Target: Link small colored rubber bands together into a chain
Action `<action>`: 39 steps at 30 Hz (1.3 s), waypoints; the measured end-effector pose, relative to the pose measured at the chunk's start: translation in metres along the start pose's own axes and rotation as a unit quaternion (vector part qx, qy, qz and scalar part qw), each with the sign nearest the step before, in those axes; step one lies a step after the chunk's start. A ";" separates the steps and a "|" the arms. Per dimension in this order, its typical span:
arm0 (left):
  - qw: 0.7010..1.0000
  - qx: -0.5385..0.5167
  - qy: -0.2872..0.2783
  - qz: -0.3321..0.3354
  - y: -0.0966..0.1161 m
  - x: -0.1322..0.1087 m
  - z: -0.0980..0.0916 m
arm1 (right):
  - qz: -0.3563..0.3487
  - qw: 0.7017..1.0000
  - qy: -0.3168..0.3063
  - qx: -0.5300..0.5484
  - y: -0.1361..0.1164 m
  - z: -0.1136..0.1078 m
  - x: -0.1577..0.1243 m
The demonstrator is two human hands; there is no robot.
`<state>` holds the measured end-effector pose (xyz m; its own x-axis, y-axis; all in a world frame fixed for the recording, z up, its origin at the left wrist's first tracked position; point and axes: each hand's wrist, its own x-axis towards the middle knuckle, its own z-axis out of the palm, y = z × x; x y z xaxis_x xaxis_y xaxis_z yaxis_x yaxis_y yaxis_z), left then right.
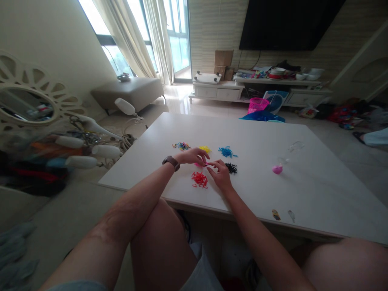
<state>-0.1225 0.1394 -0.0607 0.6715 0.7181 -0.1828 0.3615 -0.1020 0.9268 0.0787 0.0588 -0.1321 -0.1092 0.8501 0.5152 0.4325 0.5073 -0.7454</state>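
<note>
My left hand (194, 155), a watch on its wrist, bends its fingers down over a small pink pile (198, 164) of bands. My right hand (220, 173) meets it from the right, thumb and forefinger pinched close to a tiny pink and dark bit. What either hand holds is too small to name. Around them lie piles of small rubber bands: red bands (199, 180) nearest me, black bands (232, 168) beside my right hand, blue bands (226, 152) and yellow bands (205, 149) behind, and mixed-colour bands (182, 146) at the far left.
The white table (257, 141) also bears a pink round object (277, 169), clear plastic (295, 146) and two small flat pieces near the front edge, one yellowish (275, 214). Lamp-like white shades (106, 151) stand by its left side. A pink basket (257, 105) is beyond it.
</note>
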 end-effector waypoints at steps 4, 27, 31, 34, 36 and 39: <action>1.000 0.001 -0.013 0.006 0.002 0.003 0.004 | 0.008 1.000 0.014 0.007 -0.003 -0.001 0.000; 0.998 -0.059 -0.002 -0.007 0.000 0.000 0.000 | 0.020 0.999 0.032 -0.006 -0.005 -0.002 0.000; 0.998 -0.055 0.009 -0.017 0.004 -0.003 -0.001 | 0.032 0.999 0.037 -0.010 -0.003 -0.001 0.000; 0.998 -0.061 0.021 -0.026 0.004 -0.002 -0.001 | 0.033 0.999 0.038 -0.011 -0.002 -0.001 0.000; 0.997 -0.061 0.039 -0.021 0.003 0.001 0.000 | 0.031 0.999 0.039 -0.011 -0.002 -0.001 0.000; 0.996 -0.063 0.060 -0.021 0.003 0.003 0.001 | 0.029 0.999 0.038 -0.011 -0.001 -0.001 0.000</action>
<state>-0.1183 0.1408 -0.0586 0.5732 0.7974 -0.1887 0.2979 0.0117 0.9545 0.0788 0.0580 -0.1306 -0.0160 0.8648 0.5019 0.4562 0.4530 -0.7659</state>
